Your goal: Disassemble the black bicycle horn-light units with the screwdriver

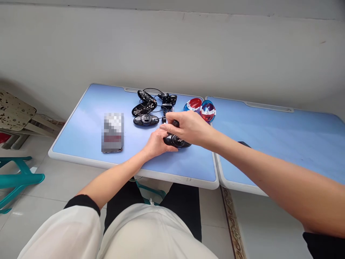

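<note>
Near the front edge of the blue-topped table, my left hand (159, 142) is closed around one end of a black oval casing (180, 142), steadying it against the tabletop. Above the casing, my right hand (188, 126) is wrapped around an upright black-handled screwdriver (175, 123); only the handle's rounded end shows, and its tip is hidden. Behind my hands lies a similar black oval piece (146, 120) with a ribbed middle. Farther back are open black oval shells with exposed circuitry (145, 108).
Black cabled parts (167, 100) lie at the back. Two glossy red, white and blue egg-shaped pieces (207, 110) sit beside the seam between the tables. A blurred-out rectangular item (112, 132) rests at left. A dark object (244, 144) is partly behind my right forearm.
</note>
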Demonstrator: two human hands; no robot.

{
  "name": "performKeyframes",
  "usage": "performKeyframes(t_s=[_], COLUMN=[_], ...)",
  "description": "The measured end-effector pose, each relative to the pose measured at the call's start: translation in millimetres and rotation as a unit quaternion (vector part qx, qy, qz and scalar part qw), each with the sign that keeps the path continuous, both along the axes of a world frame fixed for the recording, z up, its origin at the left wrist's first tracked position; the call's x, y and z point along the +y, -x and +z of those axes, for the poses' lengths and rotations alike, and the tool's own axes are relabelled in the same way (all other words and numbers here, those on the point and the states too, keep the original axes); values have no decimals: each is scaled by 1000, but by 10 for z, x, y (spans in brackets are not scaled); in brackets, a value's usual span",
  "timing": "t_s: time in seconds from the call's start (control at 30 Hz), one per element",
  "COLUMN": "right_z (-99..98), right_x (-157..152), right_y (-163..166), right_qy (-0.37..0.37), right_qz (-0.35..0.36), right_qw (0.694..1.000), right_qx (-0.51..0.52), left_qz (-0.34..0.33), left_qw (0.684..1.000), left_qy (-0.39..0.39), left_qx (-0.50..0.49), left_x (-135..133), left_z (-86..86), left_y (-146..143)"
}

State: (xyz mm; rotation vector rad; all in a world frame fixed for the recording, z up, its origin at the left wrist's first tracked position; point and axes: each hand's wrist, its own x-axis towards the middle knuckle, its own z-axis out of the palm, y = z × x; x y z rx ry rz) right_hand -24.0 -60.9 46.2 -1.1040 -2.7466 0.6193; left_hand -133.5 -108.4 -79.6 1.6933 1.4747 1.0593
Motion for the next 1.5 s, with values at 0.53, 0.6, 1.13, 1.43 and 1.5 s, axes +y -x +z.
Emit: performKeyframes(t_s=[0.53, 0.6, 1.13, 1.43, 1.5], right_z=[152, 165, 169, 204, 186], right_x=[-84, -82, -42, -98, -91], right_y=[82, 66, 1, 25, 24], right_qy=[-76, -83, -112, -102, -103], right_qz=[80, 89, 21, 44, 40], right_qw=[985, 982, 975, 975, 979], right_qx=[-135, -143, -190, -193, -174], left_qz=[-3, -3, 14, 26, 15], left_qw=[999, 999, 1000, 999, 999], left_qy=[14, 7, 12, 24, 21], left_qx=[-34, -34, -12, -17, -24], left_x=[-17, -13, 7, -8, -6], left_z=[38, 34, 36, 55, 45], left_y=[-10, -9, -20, -26, -22])
